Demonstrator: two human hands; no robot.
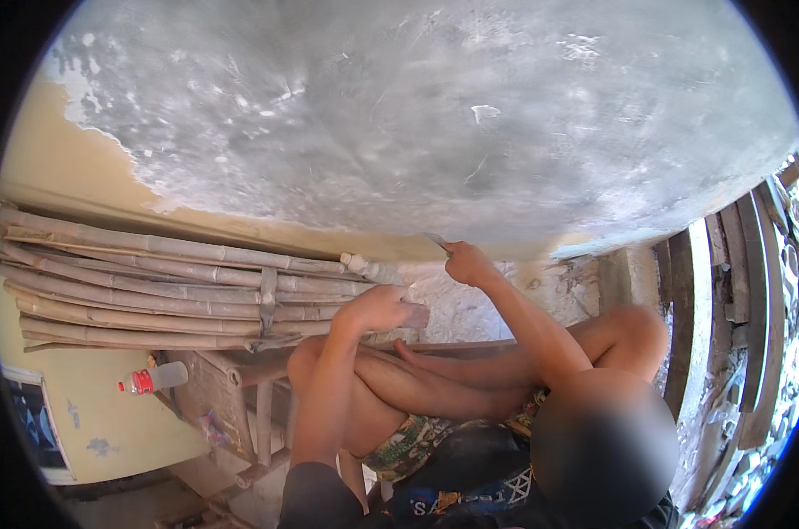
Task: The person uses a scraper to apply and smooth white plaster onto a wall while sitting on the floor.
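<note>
My right hand (468, 264) is closed around a scraper (436, 240) with a thin metal blade. Its blade meets the lower edge of the scraped, grey-white wall (399, 132), where a strip of yellow paint runs along the border. Lower and to the left, my left hand (377, 309) is closed on a small brown flat piece (416, 316) that sticks out past the fingers; its exact kind does not show. That hand is over my crossed legs, close to the ends of the bamboo poles (170, 286).
Bamboo poles lie bundled along the wall at left. Below them are a bamboo frame (263, 414) and a plastic bottle (157, 379) with a red label and cap. Wooden planks (752, 291) stand at right. Yellow paint (82, 167) remains at the wall's left edge.
</note>
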